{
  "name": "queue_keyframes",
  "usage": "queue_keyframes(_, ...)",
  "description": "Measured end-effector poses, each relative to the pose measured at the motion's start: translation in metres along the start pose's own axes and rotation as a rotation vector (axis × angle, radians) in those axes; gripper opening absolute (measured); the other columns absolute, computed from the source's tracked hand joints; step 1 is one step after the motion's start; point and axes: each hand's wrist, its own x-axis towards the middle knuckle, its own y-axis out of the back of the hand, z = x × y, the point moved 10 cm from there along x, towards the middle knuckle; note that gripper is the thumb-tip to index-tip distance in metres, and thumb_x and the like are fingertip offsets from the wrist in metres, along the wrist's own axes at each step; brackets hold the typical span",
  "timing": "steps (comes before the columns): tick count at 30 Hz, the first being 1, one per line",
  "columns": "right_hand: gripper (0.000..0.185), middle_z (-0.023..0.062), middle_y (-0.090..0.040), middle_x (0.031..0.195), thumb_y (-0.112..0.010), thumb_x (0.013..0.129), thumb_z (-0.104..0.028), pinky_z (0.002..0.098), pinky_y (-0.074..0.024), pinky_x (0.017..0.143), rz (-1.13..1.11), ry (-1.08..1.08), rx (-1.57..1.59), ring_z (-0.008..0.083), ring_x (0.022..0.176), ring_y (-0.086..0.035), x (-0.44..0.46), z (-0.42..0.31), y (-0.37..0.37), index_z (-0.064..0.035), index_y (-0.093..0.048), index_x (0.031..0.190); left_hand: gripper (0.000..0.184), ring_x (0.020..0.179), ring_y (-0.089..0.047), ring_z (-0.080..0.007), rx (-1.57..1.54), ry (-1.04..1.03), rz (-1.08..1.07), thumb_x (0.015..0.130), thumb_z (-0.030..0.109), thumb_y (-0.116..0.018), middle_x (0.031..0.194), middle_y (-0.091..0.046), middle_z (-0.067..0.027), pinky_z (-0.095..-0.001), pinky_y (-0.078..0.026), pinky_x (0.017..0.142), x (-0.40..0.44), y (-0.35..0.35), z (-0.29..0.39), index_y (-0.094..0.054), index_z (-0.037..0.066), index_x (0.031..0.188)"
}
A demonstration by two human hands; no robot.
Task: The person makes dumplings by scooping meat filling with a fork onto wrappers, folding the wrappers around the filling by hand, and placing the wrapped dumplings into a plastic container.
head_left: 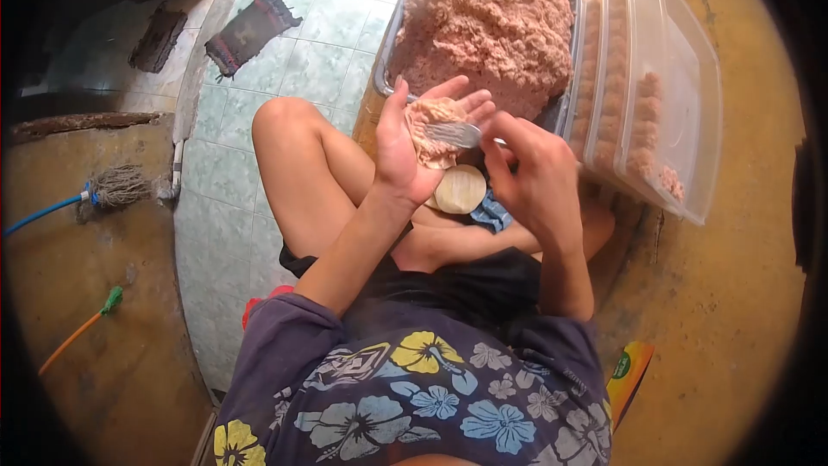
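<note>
My left hand (pixel 407 151) is palm up with its fingers stretched out. A round dumpling wrapper (pixel 444 160) lies across that palm, covered with pink minced meat (pixel 424 125). My right hand (pixel 536 168) pinches a metal spoon (pixel 454 135), whose flat end rests on the meat in my left palm. Below the hands, a stack of pale round wrappers (pixel 460 189) sits by my crossed legs, beside a blue patterned packet or cloth (pixel 492 212). Just beyond my hands is a grey tray (pixel 381 69) heaped with minced meat (pixel 487 22).
Clear plastic containers (pixel 694 78) stand at the right, stacked, with rows of pink meat pieces inside. A yellow packet (pixel 630 375) lies at lower right. To the left are a dark mat (pixel 252 32) on tiles, a mop (pixel 121 187) and a green-tipped orange stick (pixel 82 330).
</note>
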Motion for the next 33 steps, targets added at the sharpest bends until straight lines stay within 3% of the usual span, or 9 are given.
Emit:
queue_keyframes(4, 0.005, 0.0128, -0.062, 0.074, -0.066, 0.084, -0.007, 0.0374, -0.0482, 0.059, 0.222, -0.136, 0.049, 0.0271, 0.064, -0.064, -0.012, 0.012, 0.040, -0.0043, -0.062, 0.085, 0.069, 0.139, -0.037, -0.0422, -0.281, 0.002, -0.169, 0.102, 0.049, -0.033, 0.149, -0.037, -0.0292, -0.0525, -0.034, 0.114, -0.004, -0.006, 0.012, -0.039, -0.006, 0.142)
queue_keyframes(8, 0.007, 0.0099, -0.061, 0.069, -0.066, 0.083, -0.012, 0.0411, -0.0471, 0.058, 0.095, -0.016, 0.056, 0.0305, 0.062, -0.062, -0.009, 0.026, -0.008, -0.0072, -0.061, 0.081, 0.067, 0.144, -0.028, -0.0406, 0.195, 0.051, -0.090, 0.102, 0.050, -0.037, 0.152, -0.032, -0.0286, -0.0581, -0.029, 0.115, 0.009, 0.008, -0.014, -0.038, -0.001, 0.145)
queue_keyframes(9, 0.007, 0.0110, -0.061, 0.069, -0.066, 0.081, -0.010, 0.0407, -0.0477, 0.059, 0.094, -0.057, 0.168, 0.0303, 0.063, -0.063, -0.010, 0.033, -0.003, -0.0058, -0.061, 0.081, 0.062, 0.138, -0.039, -0.0403, -0.049, 0.057, -0.156, 0.102, 0.044, -0.041, 0.148, -0.038, -0.0288, -0.0534, -0.041, 0.109, 0.005, -0.007, -0.011, -0.035, 0.001, 0.147)
queue_keyframes(13, 0.008, 0.0146, -0.063, 0.073, -0.067, 0.080, -0.006, 0.0388, -0.0489, 0.060, 0.011, -0.104, 0.376, 0.0307, 0.065, -0.064, -0.017, 0.026, 0.020, -0.0037, -0.066, 0.087, 0.066, 0.103, -0.065, -0.0180, 0.781, 0.003, -0.212, 0.086, 0.003, -0.067, 0.121, -0.062, -0.0143, -0.0304, -0.055, 0.088, -0.004, -0.005, -0.008, -0.041, 0.004, 0.146)
queue_keyframes(17, 0.005, 0.0157, -0.065, 0.076, -0.066, 0.083, -0.003, 0.0325, -0.0496, 0.059, 0.143, -0.036, 0.100, 0.0253, 0.064, -0.064, -0.033, 0.020, 0.031, 0.0012, -0.066, 0.086, 0.057, 0.079, -0.060, -0.0065, 1.335, -0.247, -0.468, 0.071, 0.005, -0.080, 0.085, -0.067, -0.0045, -0.0245, -0.050, 0.074, -0.012, -0.055, 0.007, -0.065, 0.002, 0.126)
queue_keyframes(18, 0.005, 0.0154, -0.066, 0.076, -0.065, 0.084, -0.003, 0.0324, -0.0496, 0.059, 0.200, -0.117, 0.163, 0.0248, 0.063, -0.064, -0.043, 0.027, 0.032, 0.0017, -0.067, 0.087, 0.074, 0.077, -0.062, -0.0070, 1.503, -0.344, -0.530, 0.069, 0.008, -0.084, 0.085, -0.069, -0.0046, -0.0252, -0.051, 0.072, -0.014, -0.058, 0.013, -0.056, 0.003, 0.137)
queue_keyframes(23, 0.010, 0.0127, -0.063, 0.073, -0.063, 0.084, 0.003, 0.0302, -0.0477, 0.058, 0.350, -0.305, 0.707, 0.0217, 0.060, -0.061, -0.089, 0.073, -0.029, 0.0032, -0.069, 0.093, 0.096, 0.082, -0.069, -0.0129, 1.322, -0.818, -0.316, 0.072, 0.011, -0.086, 0.085, -0.073, -0.0081, -0.0256, -0.054, 0.074, -0.035, -0.087, 0.040, -0.031, 0.000, 0.151)
queue_keyframes(26, 0.014, 0.0142, -0.062, 0.073, -0.063, 0.081, 0.005, 0.0323, -0.0473, 0.057, 0.321, -0.006, 0.651, 0.0252, 0.061, -0.061, -0.073, 0.018, 0.011, 0.0031, -0.068, 0.094, 0.101, 0.081, -0.068, -0.0144, 1.381, -0.634, -0.452, 0.069, 0.013, -0.090, 0.079, -0.072, -0.0063, -0.0253, -0.055, 0.076, -0.034, -0.093, -0.007, -0.031, -0.003, 0.150)
queue_keyframes(33, 0.012, 0.0139, -0.062, 0.074, -0.067, 0.081, 0.007, 0.0328, -0.0466, 0.053, 0.399, -0.031, 0.604, 0.0248, 0.060, -0.061, -0.081, 0.023, 0.004, 0.0044, -0.068, 0.093, 0.089, 0.079, -0.060, -0.0081, 1.492, -0.636, -0.154, 0.064, 0.002, -0.090, 0.092, -0.064, -0.0047, -0.0216, -0.050, 0.073, -0.043, -0.102, 0.013, -0.045, -0.001, 0.140)
